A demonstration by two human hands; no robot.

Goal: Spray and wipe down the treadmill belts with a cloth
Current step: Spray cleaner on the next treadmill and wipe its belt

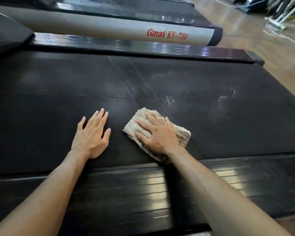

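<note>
Likely the right hand [157, 132], flat on the folded cloth [180, 135], misses droplets [169, 99] further along the belt [211, 125] (left hand [90, 135] spread, bracing).

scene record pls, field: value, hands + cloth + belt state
left hand: flat on the belt, fingers straight, holds nothing
right hand: presses the cloth flat, fingers spread
cloth: beige, folded, on the belt near its near edge
belt: black, wet droplets and a smear beyond the cloth
side rail: ribbed, under both forearms
far rail label: red text, Ganas KY-730
spray bottle: not in view
</note>
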